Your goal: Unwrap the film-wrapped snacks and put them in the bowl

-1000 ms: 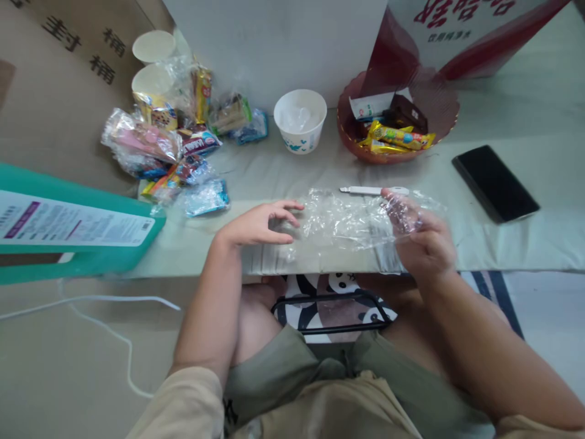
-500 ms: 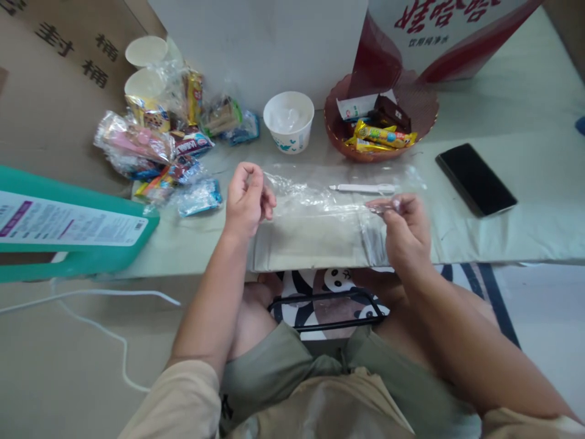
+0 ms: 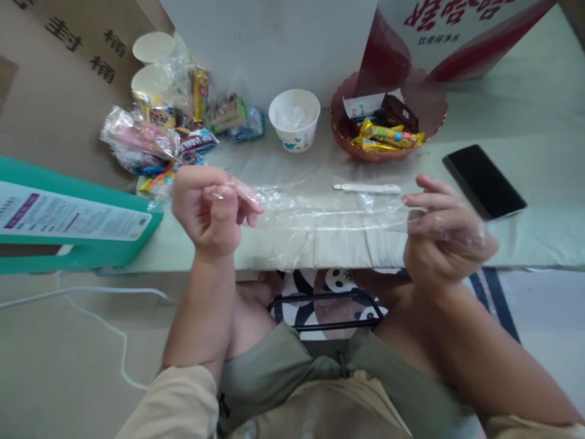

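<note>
A clear plastic film [image 3: 315,214], crinkled and see-through, is stretched between my two hands above the front of the table. My left hand [image 3: 212,210] pinches one end between thumb and fingers. At the other end, my right hand [image 3: 445,235] grips the film with bent fingers, and some of it lies over the back of that hand. Behind the film, a white utility knife [image 3: 367,188] lies on the table, its blade end pointing left. Whether the film is a bag or a single sheet, I cannot tell.
Wrapped snacks [image 3: 146,140] are heaped at the back left beside paper cups [image 3: 153,47]. A paper bowl [image 3: 295,116] and a reddish bowl [image 3: 388,149] of snacks stand behind the film. A phone [image 3: 484,181] lies right; a green container [image 3: 137,244] stands left.
My hands have moved apart, the left one leftward and the right one rightward. The plastic film between them is now pulled out longer and straighter, lifted off the table's front edge.
</note>
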Action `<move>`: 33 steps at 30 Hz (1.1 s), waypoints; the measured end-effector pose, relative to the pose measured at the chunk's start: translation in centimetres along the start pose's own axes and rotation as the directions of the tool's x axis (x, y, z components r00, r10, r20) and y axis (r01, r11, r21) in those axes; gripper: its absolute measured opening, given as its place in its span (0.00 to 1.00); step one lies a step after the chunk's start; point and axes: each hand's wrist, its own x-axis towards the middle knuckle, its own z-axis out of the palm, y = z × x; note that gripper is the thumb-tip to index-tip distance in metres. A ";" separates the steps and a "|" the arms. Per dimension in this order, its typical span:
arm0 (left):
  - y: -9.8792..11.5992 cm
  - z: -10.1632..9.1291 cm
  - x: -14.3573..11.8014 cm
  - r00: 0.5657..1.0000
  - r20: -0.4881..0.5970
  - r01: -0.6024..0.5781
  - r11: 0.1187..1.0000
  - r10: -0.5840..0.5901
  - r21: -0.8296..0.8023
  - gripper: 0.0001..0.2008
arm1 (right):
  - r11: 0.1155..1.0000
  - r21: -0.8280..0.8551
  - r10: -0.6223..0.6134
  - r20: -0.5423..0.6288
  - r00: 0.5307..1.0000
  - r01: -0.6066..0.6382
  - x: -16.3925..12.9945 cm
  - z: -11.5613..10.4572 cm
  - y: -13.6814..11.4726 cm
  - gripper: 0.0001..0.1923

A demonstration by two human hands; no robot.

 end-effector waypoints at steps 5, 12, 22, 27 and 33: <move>-2.0 -0.2 1.7 0.738 0.631 0.343 0.938 -0.241 -0.043 0.38 | 0.984 -0.014 0.173 -0.121 0.977 -0.176 0.0 0.7 1.0 0.15; -5.1 1.5 2.7 0.871 0.390 0.272 0.954 -0.300 0.125 0.07 | 0.926 -0.065 0.369 -0.048 0.928 -0.371 1.4 1.6 3.6 0.08; -5.7 1.8 3.5 0.765 0.299 0.593 0.805 -0.571 0.019 0.07 | 0.662 0.126 0.644 0.408 0.647 -0.739 0.6 1.8 6.1 0.16; -5.8 0.5 4.3 0.719 0.341 0.641 0.767 -0.606 0.013 0.07 | 0.657 0.142 0.675 0.327 0.661 -0.741 0.3 1.2 6.6 0.13; -8.0 -0.4 4.7 0.703 0.298 0.650 0.753 -0.646 0.100 0.04 | 0.576 0.073 0.773 0.276 0.571 -0.814 0.5 1.0 7.9 0.11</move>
